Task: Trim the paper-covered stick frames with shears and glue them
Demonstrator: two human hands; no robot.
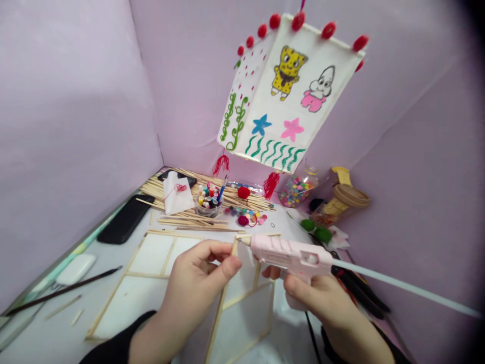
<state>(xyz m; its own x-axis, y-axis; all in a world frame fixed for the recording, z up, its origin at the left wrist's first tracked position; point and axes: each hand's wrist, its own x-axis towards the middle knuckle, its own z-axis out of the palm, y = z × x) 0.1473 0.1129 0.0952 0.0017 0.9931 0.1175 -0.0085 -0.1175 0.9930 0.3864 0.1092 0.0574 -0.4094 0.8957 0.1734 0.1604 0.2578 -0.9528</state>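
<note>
My right hand (pixel 322 296) is wrapped round a pale pink hot glue gun (pixel 291 255). A long white glue stick (pixel 401 286) sticks out of its back. The nozzle points left and meets the top corner of a wooden stick frame (pixel 246 296) backed with white sheet. My left hand (pixel 197 283) pinches that frame near the corner, thumb and fingers closed on its edge. The frame is tilted up from the table. A second stick frame (pixel 147 275) with white panels lies flat to the left, partly behind my left hand.
A painted white lantern (pixel 280 96) with red tassels hangs above the table. Behind the frames lie bamboo sticks (pixel 200 221), a cup of markers (pixel 208 201) and pompoms (pixel 243 192). A black phone (pixel 126 218) and a brush (pixel 64 289) are left; pliers (pixel 359 285) are right.
</note>
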